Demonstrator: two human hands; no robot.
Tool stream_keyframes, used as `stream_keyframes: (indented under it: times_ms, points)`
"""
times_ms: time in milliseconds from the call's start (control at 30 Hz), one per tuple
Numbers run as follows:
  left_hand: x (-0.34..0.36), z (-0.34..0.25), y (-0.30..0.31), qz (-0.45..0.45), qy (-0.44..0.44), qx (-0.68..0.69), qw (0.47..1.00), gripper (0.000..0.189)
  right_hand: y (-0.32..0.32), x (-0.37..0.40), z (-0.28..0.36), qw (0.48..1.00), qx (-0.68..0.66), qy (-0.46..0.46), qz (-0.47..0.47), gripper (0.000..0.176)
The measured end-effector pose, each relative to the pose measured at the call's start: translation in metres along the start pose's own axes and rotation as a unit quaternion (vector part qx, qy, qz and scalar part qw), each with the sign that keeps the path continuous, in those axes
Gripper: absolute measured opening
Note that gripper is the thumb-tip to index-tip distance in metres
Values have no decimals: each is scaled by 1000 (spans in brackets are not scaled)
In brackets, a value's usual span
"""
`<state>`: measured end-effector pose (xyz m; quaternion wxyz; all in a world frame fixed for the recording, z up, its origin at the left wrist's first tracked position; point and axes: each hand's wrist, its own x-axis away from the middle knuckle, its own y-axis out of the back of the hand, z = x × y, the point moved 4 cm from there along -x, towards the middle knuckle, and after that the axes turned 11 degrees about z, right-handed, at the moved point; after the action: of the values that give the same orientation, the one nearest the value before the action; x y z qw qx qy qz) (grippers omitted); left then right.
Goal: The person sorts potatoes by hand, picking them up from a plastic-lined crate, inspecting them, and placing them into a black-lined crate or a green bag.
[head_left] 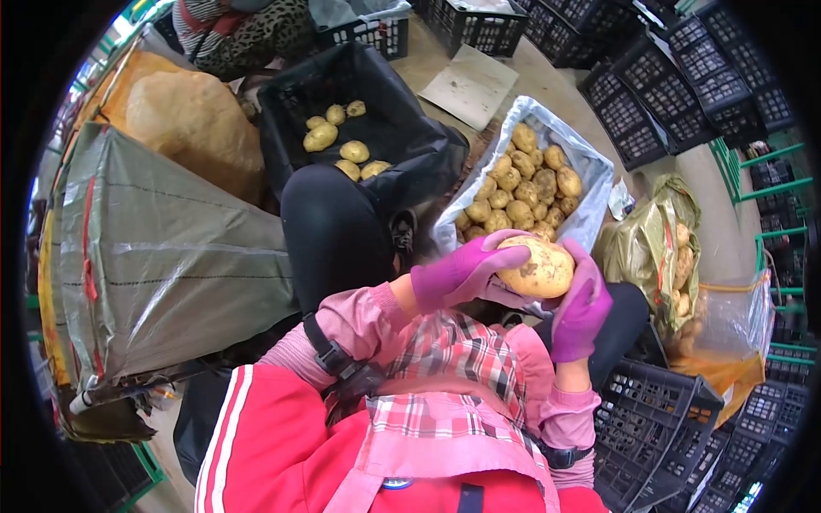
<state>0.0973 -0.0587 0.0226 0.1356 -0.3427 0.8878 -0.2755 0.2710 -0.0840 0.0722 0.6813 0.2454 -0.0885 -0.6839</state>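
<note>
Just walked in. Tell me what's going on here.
A seated person is holding one large potato between the right hand and left hand, both in purple gloves. Below it in view, a pale-lined container holds a heap of potatoes. The black-lined container beside it holds only a few.

A large, pale yellow potato (537,268) with brown dirt patches lies lengthwise between the right hand (462,272) and left hand (584,301), both touching it. Smaller, dirt-speckled potatoes (518,190) lie piled in the pale-lined crate (596,177); seven yellowish potatoes (321,138) lie loosely in the black-lined crate (295,96), three near its near edge.
</note>
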Motion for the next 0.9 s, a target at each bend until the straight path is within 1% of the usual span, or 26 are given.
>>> stream_keyframes:
  times_ms: [33,67,100,133,167,200,267,333,367,400,433,467,500,567,600,667,733,767,833,900]
  points:
    - [6,-24,-13,-16,33,127,991,53,3,-4,8,996,-56,-74,17,47]
    - [15,-51,-13,-46,0,95,994,54,5,-10,19,982,-109,-149,36,50]
    - [24,-72,-6,-77,-30,65,994,55,3,-17,25,983,-130,-120,37,45]
    - [35,-92,2,-108,-58,37,992,56,1,-25,41,989,-119,-69,51,37]
    - [47,-117,16,-139,-105,20,985,56,1,-31,41,991,-96,-49,80,34]
    - [60,-143,35,-171,-150,2,974,57,4,-39,37,991,-73,-30,110,31]
    - [89,-187,73,-221,-229,-68,945,56,13,-58,29,989,24,10,147,32]
    - [108,-206,131,-297,-245,-114,916,52,24,-83,15,980,57,7,192,33]
    - [117,-202,165,-329,-236,-123,906,51,30,-96,1,979,61,-15,194,34]
    - [122,-193,196,-385,-215,-141,886,54,36,-111,-13,977,66,-37,198,34]
    - [124,-180,224,-447,-149,-133,872,57,43,-125,-29,977,68,-50,195,33]
    - [126,-161,262,-471,-117,-124,865,59,45,-137,-43,977,70,-64,191,33]
    - [125,-141,295,-484,-79,-115,864,62,43,-148,-49,979,50,-84,180,33]
    - [114,-103,350,-495,5,-102,863,73,32,-165,-63,973,44,-118,195,33]
    - [108,-87,377,-490,77,-134,858,67,27,-170,-70,969,42,-139,200,33]
    - [92,-62,422,-428,190,-210,858,70,15,-174,-75,948,99,-149,263,35]
    - [82,-43,453,-384,320,-278,820,65,3,-177,-73,927,155,-142,312,36]
    - [78,-37,465,-358,381,-312,793,63,1,-177,-79,922,143,-170,316,39]
    - [75,-28,462,-245,520,-314,756,64,-6,-182,-85,914,181,-160,328,41]
    - [80,-18,454,-119,642,-301,695,65,-7,-186,-89,902,193,-157,353,46]
